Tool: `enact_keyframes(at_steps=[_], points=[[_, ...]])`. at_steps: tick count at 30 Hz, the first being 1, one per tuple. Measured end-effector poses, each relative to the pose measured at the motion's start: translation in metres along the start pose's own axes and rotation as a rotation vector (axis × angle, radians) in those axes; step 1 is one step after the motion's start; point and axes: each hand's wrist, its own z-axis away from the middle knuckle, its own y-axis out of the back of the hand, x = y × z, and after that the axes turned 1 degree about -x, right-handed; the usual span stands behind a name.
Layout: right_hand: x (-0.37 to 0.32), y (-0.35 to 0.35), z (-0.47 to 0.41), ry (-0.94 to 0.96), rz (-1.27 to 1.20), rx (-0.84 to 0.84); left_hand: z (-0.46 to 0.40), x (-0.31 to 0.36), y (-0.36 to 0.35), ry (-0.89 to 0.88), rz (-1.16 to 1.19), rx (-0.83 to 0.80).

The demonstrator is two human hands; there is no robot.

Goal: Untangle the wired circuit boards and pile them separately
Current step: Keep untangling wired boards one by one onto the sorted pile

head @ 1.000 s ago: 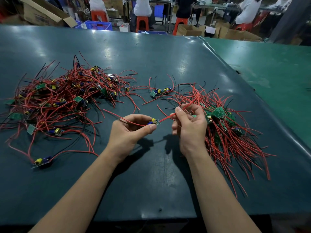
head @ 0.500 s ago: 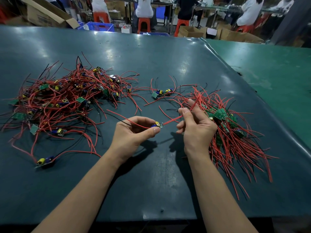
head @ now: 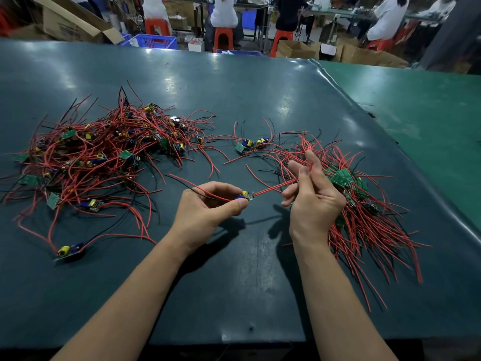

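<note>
Left hand (head: 208,207) pinching small green circuit board (head: 247,196); right hand (head: 312,194) half-open, its red insulated wire (head: 273,188) between fingers.

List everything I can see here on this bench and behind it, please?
tangled heap: one, red and black wires with green boards, table's left
sorted pile: one, red wires with green boards, table's right, behind the right hand
loose board: one, yellow and blue parts, near left
board pair: about two, green, yellow, blue, middle far
held board: one, small, its red wire running to the right hand
table: one, dark teal
stools: several, orange, background
crate: one, blue, background
cardboard boxes: several, brown, background
left hand: pinches held board
right hand: fingers spread, red wire between them
</note>
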Motion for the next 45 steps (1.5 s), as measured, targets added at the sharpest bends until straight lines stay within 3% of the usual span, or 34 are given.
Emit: enact_keyframes(at_steps=[7, 11, 16, 24, 30, 34, 36, 42, 45], points=[[0.002, 0.005, -0.009, -0.025, -0.019, 0.112, 0.000, -0.001, 0.000, 0.002, -0.009, -0.007], [0.002, 0.005, -0.007, 0.061, 0.008, 0.041, -0.001, -0.001, 0.002, -0.009, 0.003, 0.016], [0.004, 0.008, -0.012, -0.029, 0.007, 0.012, -0.001, -0.001, 0.002, -0.006, 0.029, 0.042], [0.005, 0.007, -0.004, 0.132, 0.218, 0.088, 0.000, -0.001, 0.000, -0.013, 0.036, 0.023], [0.001, -0.001, -0.001, -0.244, -0.025, -0.156, -0.006, -0.004, 0.004, -0.063, 0.133, 0.182], [0.003, -0.010, 0.018, -0.430, 0.001, -0.531, -0.007, -0.007, 0.006, -0.055, 0.198, 0.109], [0.005, -0.010, 0.021, -0.432, -0.015, -0.613, -0.006, -0.008, 0.007, -0.031, 0.198, 0.058], [0.003, -0.007, 0.017, -0.294, 0.016, -0.498, -0.005, -0.006, 0.002, -0.044, 0.155, 0.029], [0.002, -0.009, 0.014, -0.321, -0.029, -0.375, -0.004, -0.005, 0.001, -0.060, 0.143, 0.054]])
